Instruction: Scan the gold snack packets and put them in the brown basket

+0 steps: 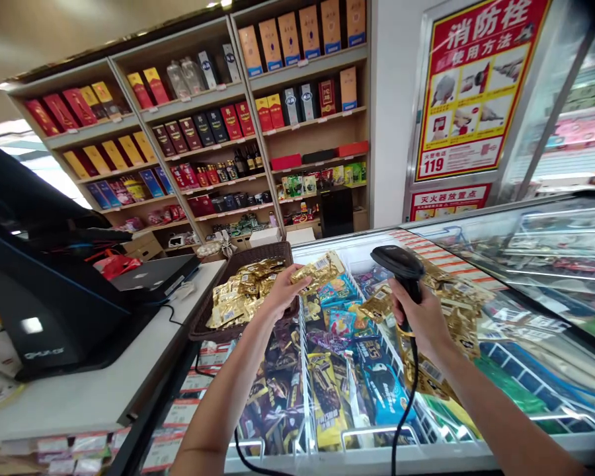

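Note:
My left hand (280, 291) is closed on a gold foil packet (320, 270), held with its barcode label up just to the right of a brown wicker basket (277, 251). The basket holds several more gold packets (240, 294). My right hand (421, 320) grips the handle of a black barcode scanner (399, 261), whose head points left toward the held packet. The scanner's black cable (404, 410) hangs down from my right hand. More gold packets (451, 311) lie spread on the freezer lid beside and under my right hand.
A glass-topped chest freezer (525, 396) full of ice-cream wrappers fills the lower right. On the left, a white counter (79, 396) carries a black till screen (39, 264). Shelves of boxed goods (203, 125) line the back wall, beside a red fire-hydrant poster (471, 86).

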The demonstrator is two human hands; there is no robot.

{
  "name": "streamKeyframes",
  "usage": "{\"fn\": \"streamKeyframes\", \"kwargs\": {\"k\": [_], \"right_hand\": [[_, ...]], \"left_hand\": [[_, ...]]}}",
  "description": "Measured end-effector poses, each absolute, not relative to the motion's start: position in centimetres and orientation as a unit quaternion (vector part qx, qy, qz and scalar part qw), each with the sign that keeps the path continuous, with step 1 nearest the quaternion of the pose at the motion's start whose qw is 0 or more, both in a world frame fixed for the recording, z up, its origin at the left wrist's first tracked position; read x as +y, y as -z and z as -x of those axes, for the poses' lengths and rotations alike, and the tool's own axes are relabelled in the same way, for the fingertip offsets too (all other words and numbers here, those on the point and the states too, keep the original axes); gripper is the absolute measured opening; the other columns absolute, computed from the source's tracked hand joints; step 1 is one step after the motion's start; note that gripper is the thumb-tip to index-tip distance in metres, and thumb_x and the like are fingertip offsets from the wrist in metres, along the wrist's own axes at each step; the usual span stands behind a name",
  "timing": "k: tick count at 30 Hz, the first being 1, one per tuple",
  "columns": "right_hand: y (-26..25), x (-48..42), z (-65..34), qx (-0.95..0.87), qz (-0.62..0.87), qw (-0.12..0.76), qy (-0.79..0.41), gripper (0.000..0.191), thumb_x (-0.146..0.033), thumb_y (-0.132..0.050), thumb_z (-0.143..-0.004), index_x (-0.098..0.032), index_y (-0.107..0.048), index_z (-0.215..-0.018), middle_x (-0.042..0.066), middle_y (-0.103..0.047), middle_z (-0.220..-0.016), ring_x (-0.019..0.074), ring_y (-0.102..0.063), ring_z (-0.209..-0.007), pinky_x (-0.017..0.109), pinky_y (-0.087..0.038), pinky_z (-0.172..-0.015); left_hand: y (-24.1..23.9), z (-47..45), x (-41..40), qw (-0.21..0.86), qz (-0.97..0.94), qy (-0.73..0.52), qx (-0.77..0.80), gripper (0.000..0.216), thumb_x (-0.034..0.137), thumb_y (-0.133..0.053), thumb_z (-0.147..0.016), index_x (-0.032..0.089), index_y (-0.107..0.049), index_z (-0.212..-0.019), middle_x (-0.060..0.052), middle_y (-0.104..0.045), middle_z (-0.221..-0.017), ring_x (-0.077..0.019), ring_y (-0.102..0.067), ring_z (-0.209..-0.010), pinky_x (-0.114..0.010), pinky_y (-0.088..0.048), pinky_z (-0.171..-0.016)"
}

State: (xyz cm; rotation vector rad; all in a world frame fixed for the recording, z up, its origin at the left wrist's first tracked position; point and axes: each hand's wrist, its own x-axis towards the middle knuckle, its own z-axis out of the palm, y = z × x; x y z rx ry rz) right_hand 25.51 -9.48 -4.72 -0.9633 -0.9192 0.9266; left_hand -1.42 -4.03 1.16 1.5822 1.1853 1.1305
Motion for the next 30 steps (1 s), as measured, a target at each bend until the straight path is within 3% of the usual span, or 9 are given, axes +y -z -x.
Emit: {"fn": "streamKeyframes", "kwargs": {"k": [6,13,21,24,27,30], "right_hand": [[4.1,-10.1,-25.2,-0.418,0.412,0.668,-0.457,0.047,-0.061,-0.081,-0.073,-0.022,-0.059,-0.086,-0.007,-0.052,-0.059,0.0065,-0.039,-0.038,0.022,-0.031,-0.035],[3.4,-12.1,-24.0,-0.466,0.38,0.573,-0.556,0.048,-0.061,-0.081,-0.072,-0.022,-0.056,-0.084,-0.006,-0.052,-0.059,0.0064,-0.04,-0.04,0.021,-0.031,-0.038],[4.8,-12.2,-23.0,-0.536,0.384,0.526,-0.538,0.048,-0.064,-0.076,-0.076,-0.021,-0.056,-0.086,-0.008,-0.047,-0.047,0.0085,-0.038,-0.039,0.023,-0.028,-0.04],[4.2,-12.1,-22.9,-0.535,0.343,0.562,-0.53,0.046,-0.064,-0.073,-0.08,-0.021,-0.057,-0.088,-0.005,-0.053,-0.055,0.011,-0.046,-0.048,0.025,-0.036,-0.048],[1.9,-11.3,-22.4,-0.557,0.326,0.568,-0.512,0.042,-0.061,-0.069,-0.085,-0.022,-0.059,-0.098,0.0,-0.064,-0.077,0.0152,-0.059,-0.07,0.028,-0.046,-0.064],[-1.5,-9.8,-21.3,-0.626,0.323,0.538,-0.463,0.041,-0.057,-0.071,-0.085,-0.022,-0.06,-0.104,0.001,-0.065,-0.088,0.0165,-0.06,-0.082,0.029,-0.047,-0.074]], "left_hand": [[-1.5,2.1,-3.3,0.418,-0.631,-0.459,0.466,0.047,0.054,-0.085,-0.067,0.021,-0.07,-0.097,0.002,-0.06,-0.077,-0.0095,-0.046,-0.061,-0.022,-0.033,-0.056],[-1.2,2.4,-4.0,0.405,-0.611,-0.464,0.497,0.051,0.057,-0.087,-0.062,0.019,-0.07,-0.093,0.0,-0.063,-0.077,-0.013,-0.051,-0.066,-0.024,-0.035,-0.06],[-0.4,2.2,-3.5,0.411,-0.619,-0.427,0.515,0.052,0.056,-0.084,-0.067,0.02,-0.069,-0.101,0.0,-0.066,-0.084,-0.0141,-0.054,-0.071,-0.024,-0.036,-0.063],[-0.5,2.6,-3.2,0.416,-0.607,-0.447,0.508,0.051,0.054,-0.085,-0.063,0.02,-0.068,-0.098,0.0,-0.067,-0.084,-0.0148,-0.056,-0.073,-0.024,-0.037,-0.064],[-1.1,3.5,-2.9,0.4,-0.592,-0.476,0.513,0.051,0.053,-0.086,-0.06,0.02,-0.068,-0.095,0.001,-0.065,-0.079,-0.0139,-0.054,-0.069,-0.024,-0.036,-0.061],[-1.6,5.1,-2.5,0.375,-0.582,-0.504,0.516,0.052,0.054,-0.084,-0.061,0.02,-0.068,-0.098,0.0,-0.067,-0.083,-0.015,-0.055,-0.071,-0.024,-0.037,-0.062]]}}
